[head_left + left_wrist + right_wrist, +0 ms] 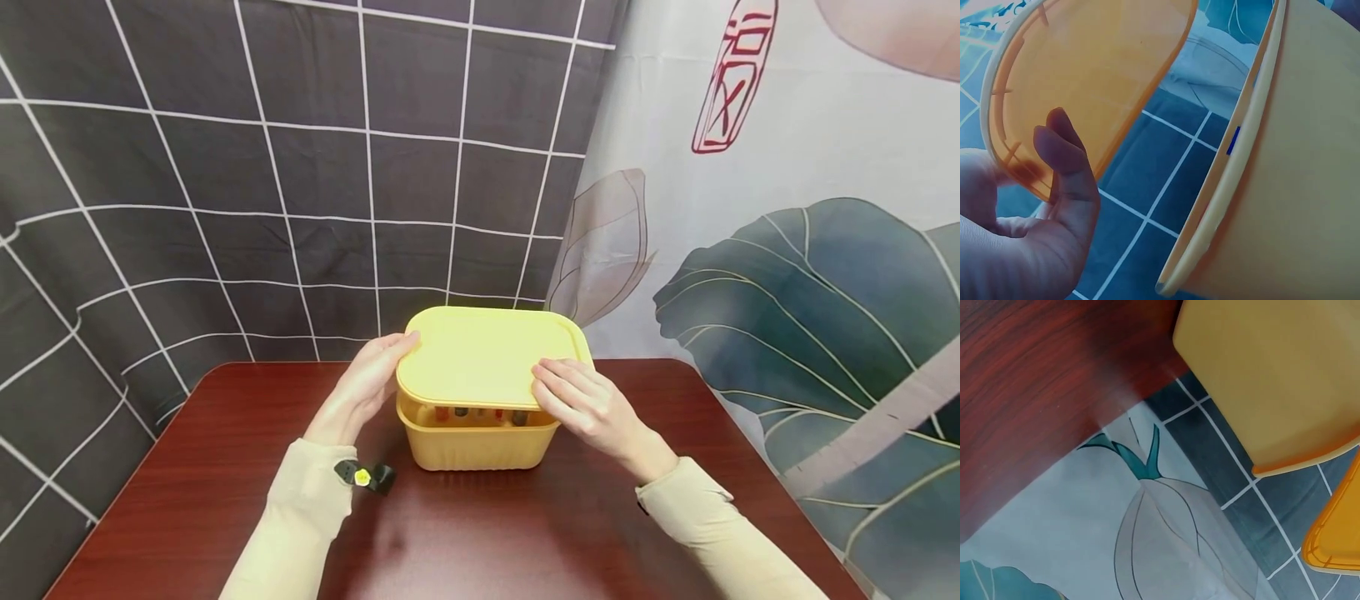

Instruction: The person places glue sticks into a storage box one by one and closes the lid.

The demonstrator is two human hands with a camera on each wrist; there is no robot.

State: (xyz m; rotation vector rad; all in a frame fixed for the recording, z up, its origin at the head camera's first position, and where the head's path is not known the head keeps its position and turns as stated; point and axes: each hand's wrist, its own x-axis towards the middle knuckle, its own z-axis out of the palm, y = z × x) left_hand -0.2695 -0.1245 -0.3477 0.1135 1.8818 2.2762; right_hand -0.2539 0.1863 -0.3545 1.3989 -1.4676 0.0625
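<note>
In the head view a yellow lid [480,350] is held a little above a yellow plastic box [480,450]. My left hand [363,387] grips the lid's left edge, thumb on top. The left wrist view shows its fingers against the underside of the lid [1110,69], apart from the rim of the box [1241,144]. My right hand [588,408] holds the lid's front right corner, fingers over the top; its thumb is hidden. Through the front gap, several small dark and red items [519,417] show inside the box, too small to identify.
The box stands on a dark red wooden table [465,533]. A dark grid-patterned cloth [300,167] hangs behind it, with a white leaf-printed cloth [637,100] at the right. A black strap with a yellow piece [363,477] is at the left wrist.
</note>
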